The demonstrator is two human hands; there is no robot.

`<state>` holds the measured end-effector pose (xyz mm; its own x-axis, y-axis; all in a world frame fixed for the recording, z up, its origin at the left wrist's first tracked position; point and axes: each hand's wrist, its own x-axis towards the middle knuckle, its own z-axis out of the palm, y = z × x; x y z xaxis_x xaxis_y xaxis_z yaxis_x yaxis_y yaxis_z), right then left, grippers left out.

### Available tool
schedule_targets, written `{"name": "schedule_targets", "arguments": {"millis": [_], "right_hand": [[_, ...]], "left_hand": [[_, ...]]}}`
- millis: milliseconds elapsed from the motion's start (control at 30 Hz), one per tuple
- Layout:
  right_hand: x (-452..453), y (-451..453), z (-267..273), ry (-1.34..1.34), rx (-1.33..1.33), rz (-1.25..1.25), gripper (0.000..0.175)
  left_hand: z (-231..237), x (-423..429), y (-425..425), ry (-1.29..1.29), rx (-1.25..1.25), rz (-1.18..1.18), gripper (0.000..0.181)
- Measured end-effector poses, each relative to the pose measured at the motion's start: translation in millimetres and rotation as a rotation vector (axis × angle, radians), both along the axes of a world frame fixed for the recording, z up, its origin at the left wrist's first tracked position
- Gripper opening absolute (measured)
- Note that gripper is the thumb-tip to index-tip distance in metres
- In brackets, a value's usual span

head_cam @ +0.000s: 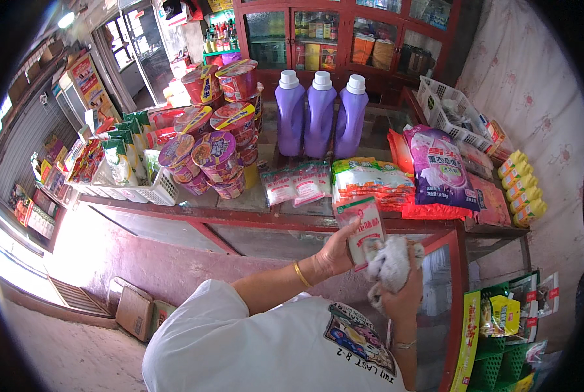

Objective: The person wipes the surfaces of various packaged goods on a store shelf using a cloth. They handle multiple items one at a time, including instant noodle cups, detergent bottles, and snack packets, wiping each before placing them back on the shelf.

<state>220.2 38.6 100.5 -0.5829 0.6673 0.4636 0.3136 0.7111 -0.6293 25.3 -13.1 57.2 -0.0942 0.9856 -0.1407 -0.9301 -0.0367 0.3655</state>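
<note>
My left hand (337,250) grips one side of a flat plastic packet (360,220) with pink print and a green top edge. A crumpled grey-white cloth (392,264) is bunched in my right hand (403,296), pressed against the packet's lower right part. Both hands are held in front of the counter's near edge. Just beyond them, similar pink-and-white packets (304,187) lie overlapping on the glass-topped counter (233,203). Right of those sits a stack of white, green and orange bags (370,179).
Three purple bottles (320,115) with white caps stand upright behind the packets. Stacked instant noodle tubs (217,149) and a white plastic basket (162,191) of pouches are at left. A purple washing powder bag (439,164) and yellow bundles (521,188) lie right. Below is a green rack (498,362).
</note>
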Motion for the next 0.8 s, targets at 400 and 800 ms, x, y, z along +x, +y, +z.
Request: {"name": "schedule_targets", "arguments": {"millis": [400, 800], "right_hand": [[3.4, -7.7, 4.5, 0.004, -0.163, 0.189, 0.092], [-4.2, 20.9, -4.7, -0.032, -0.201, 0.037, 0.093]], "left_hand": [[-35.6, 10.5, 4.2, -0.051, -0.007, -0.314, 0.064], [-42.9, 32.7, 0.3, 0.068, -0.093, -0.205, 0.048]]}}
